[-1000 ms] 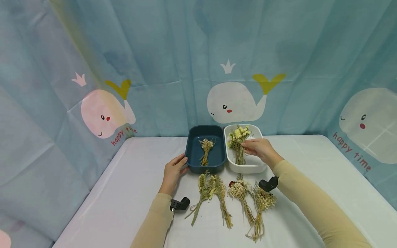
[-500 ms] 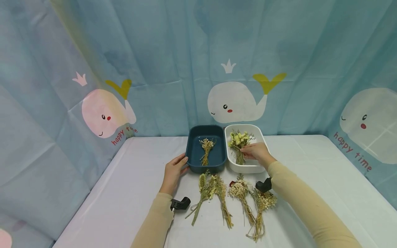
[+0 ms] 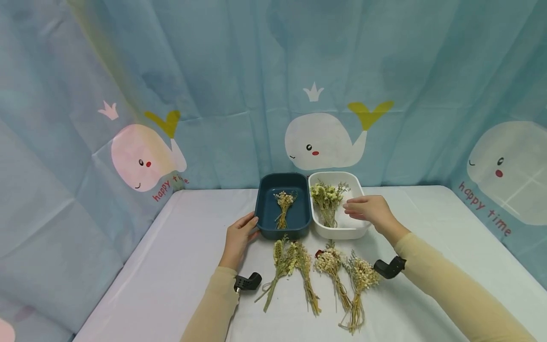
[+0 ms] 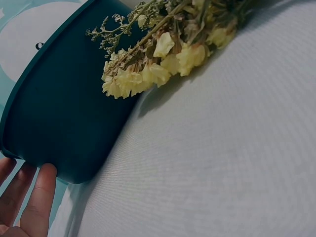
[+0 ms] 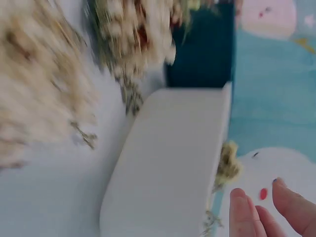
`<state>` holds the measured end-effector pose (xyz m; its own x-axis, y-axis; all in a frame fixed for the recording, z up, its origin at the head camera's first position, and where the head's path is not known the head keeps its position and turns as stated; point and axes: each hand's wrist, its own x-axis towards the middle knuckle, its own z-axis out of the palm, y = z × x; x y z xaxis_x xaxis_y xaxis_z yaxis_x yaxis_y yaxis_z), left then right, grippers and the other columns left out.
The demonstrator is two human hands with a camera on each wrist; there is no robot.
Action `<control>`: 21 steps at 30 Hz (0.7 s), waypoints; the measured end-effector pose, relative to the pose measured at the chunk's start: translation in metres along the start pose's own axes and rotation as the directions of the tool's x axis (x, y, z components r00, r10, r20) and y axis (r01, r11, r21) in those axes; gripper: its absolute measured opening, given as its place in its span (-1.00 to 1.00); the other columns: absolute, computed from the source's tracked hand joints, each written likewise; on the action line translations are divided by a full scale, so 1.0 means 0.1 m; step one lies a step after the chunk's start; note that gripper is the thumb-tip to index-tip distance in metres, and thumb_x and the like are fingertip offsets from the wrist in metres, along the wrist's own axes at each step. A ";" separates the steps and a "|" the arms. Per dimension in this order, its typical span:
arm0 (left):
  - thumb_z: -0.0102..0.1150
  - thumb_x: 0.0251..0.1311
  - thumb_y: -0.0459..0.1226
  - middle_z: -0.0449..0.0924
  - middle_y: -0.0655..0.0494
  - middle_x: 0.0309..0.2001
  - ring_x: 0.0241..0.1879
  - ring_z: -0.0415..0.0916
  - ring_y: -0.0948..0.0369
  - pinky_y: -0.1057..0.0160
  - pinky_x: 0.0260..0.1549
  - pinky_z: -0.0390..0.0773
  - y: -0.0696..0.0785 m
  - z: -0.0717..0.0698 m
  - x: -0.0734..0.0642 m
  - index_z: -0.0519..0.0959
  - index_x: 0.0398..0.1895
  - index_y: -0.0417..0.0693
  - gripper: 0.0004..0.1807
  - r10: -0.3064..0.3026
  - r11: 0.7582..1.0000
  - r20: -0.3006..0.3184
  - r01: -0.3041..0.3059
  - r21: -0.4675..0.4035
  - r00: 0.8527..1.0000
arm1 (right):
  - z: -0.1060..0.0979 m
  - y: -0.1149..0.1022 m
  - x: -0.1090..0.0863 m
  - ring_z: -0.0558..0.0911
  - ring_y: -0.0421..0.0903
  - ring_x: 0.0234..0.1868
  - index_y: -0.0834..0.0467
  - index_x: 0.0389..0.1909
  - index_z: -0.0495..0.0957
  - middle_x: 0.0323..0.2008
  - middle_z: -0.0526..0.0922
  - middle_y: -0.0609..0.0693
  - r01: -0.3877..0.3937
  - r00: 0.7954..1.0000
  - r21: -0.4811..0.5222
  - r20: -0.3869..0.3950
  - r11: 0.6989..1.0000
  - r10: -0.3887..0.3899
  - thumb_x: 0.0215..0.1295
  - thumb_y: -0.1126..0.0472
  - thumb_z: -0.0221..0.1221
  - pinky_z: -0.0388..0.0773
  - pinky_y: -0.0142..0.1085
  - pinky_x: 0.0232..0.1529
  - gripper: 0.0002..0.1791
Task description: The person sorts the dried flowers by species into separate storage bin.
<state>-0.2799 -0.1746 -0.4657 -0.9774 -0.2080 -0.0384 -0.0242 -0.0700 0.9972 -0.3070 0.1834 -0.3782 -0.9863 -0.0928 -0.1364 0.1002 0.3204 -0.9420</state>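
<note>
Left hand, straight-fingered, rests against blue bin, likely steadying it; right hand, loose, empty, over white bin.

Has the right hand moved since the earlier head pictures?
Yes, rightward: judged against the white tray, the right hand has left the yellow flower bundle and is nearer the tray's right rim.

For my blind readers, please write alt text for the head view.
A person's empty right hand hovers over a white tray holding a yellow dried bouquet; their left hand touches a blue tray holding a smaller bouquet. Four more bouquets lie nearer on the table.
</note>
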 end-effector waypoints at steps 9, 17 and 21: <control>0.24 0.35 -0.16 0.44 -0.15 0.36 0.27 0.49 0.04 0.19 0.08 0.69 0.02 0.01 -0.01 0.49 0.33 -0.10 -0.48 -0.009 1.000 0.002 0.009 -0.004 1.000 | -0.12 0.07 -0.59 0.77 -0.25 -0.17 0.43 0.18 0.52 -0.17 0.79 -0.01 -0.004 0.996 0.030 0.086 1.000 0.002 0.34 0.13 0.29 0.72 -0.28 0.01 -0.46; 0.24 0.34 -0.15 0.44 -0.15 0.36 0.25 0.52 0.08 0.20 0.07 0.69 0.02 0.02 -0.01 0.49 0.34 -0.09 -0.47 -0.007 1.000 0.007 0.007 -0.006 1.000 | -0.18 0.25 -0.91 0.77 -0.25 -0.17 0.47 0.16 0.52 -0.18 0.79 -0.04 -0.031 0.988 0.090 0.153 0.995 0.017 0.36 0.15 0.26 0.73 -0.29 0.00 -0.48; 0.26 0.33 -0.14 0.46 -0.15 0.34 0.20 0.55 0.11 0.19 0.05 0.71 0.01 0.01 0.00 0.50 0.32 -0.11 -0.47 0.007 1.000 0.005 -0.007 -0.002 1.000 | -0.17 0.31 -1.02 0.77 -0.19 -0.16 0.47 0.11 0.55 -0.18 0.79 0.01 -0.044 0.982 0.098 0.185 0.994 0.026 0.36 0.15 0.26 0.74 -0.29 -0.04 -0.51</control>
<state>-0.2800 -0.1738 -0.4644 -0.9785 -0.2040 -0.0307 -0.0166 -0.0703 0.9974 -0.2050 0.2185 -0.3888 -0.9420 -0.2578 -0.2149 0.1562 0.2300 -0.9606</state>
